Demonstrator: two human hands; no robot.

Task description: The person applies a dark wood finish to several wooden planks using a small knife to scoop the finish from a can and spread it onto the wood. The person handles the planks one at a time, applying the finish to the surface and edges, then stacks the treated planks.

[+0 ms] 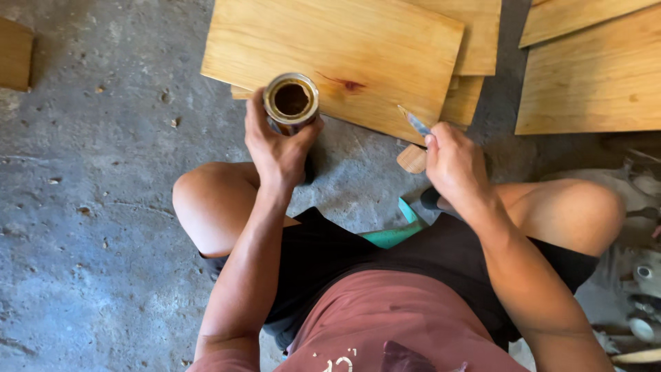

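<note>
My left hand (275,148) grips an open round metal can (291,100), held upright above the floor; dark brown liquid shows inside its rim. My right hand (451,162) holds a slim tool with a blue-grey tip (415,123), pointing up-left toward the edge of a varnished wooden board (344,48). A small round wooden piece (412,159) lies on the floor just left of my right hand. I am squatting, with both knees in view.
More wooden boards (592,76) lie at the upper right, and another (14,55) at the far left edge. The floor is rough grey concrete (103,207). A teal sandal strap (392,234) shows between my knees. Grey clutter (640,275) sits at right.
</note>
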